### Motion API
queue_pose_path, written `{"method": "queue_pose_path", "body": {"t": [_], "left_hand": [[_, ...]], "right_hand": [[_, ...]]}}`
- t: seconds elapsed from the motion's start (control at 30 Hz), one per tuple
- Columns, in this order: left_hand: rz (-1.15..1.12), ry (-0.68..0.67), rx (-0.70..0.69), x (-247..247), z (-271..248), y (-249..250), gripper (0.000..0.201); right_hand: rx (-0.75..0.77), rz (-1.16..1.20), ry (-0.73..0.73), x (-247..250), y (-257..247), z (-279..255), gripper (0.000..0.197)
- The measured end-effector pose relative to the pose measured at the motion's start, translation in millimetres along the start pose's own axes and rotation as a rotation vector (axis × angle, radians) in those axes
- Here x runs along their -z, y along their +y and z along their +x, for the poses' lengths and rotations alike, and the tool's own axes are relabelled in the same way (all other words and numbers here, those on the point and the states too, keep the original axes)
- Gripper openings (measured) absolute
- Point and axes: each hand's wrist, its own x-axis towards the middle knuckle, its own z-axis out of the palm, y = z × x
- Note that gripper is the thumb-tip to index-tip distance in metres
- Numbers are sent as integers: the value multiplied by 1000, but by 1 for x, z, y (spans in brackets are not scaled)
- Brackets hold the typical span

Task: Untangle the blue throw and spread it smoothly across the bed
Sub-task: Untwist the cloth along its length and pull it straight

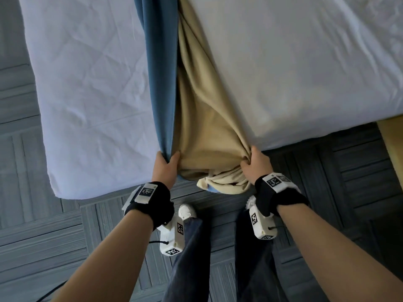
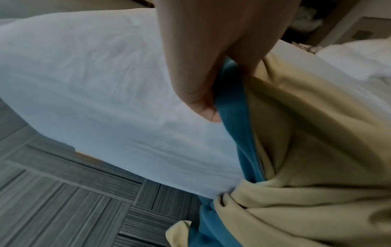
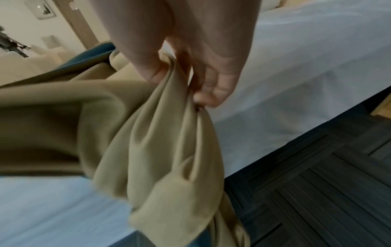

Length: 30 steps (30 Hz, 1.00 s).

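Note:
The throw (image 1: 159, 73) is blue on one face and beige on the other, and runs as a bunched strip up the middle of the white bed (image 1: 87, 94). My left hand (image 1: 166, 163) grips its blue edge (image 2: 230, 107) at the foot of the bed. My right hand (image 1: 254, 161) grips a gathered wad of the beige side (image 3: 169, 133) a little to the right. Between the hands the beige cloth (image 1: 205, 131) sags, and a twisted end (image 1: 220, 184) hangs below the mattress edge.
Grey patterned carpet tiles (image 1: 54, 236) cover the floor in front of the bed. My legs and a white shoe (image 1: 187, 211) stand close to the mattress edge. A wooden bed frame corner (image 1: 390, 138) shows at the right.

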Motion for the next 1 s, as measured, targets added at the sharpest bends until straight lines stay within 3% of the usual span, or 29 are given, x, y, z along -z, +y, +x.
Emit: {"method": "queue_pose_path", "body": {"t": [0.17,0.23,0.4,0.5,0.57,0.7,0.77,0.83,0.9,1.0], "left_hand": [[114,-44,-70,12,-11,-17,31],[223,-102,-83,19,-9,-21,25],[274,-166,-34,30,-9,-28,26],[308,-141,-67,34,-11,-31,29],[360,-111,-93,38,-14,-36,27],[505,7,-119,54,-21,-45,21],[533,54,-133,64,-24,-48,22],[550,59,-128,70,-26,-48,20],[543,27,-113,67,-29,-44,16],[483,-44,-107,45,-43,-33,15]], "right_hand": [[-36,231,-203,-10,-4,-5,26],[-36,306,-295,-13,-5,-10,23],[22,445,-335,-16,-2,-20,41],[43,504,-339,-11,7,-19,29],[10,505,-283,-7,16,-19,27],[-60,244,235,2,35,-17,31],[-112,216,357,7,36,-16,29],[-165,172,264,10,36,-10,34],[-185,61,127,9,31,-11,54],[-28,43,106,1,12,-20,76]]}}
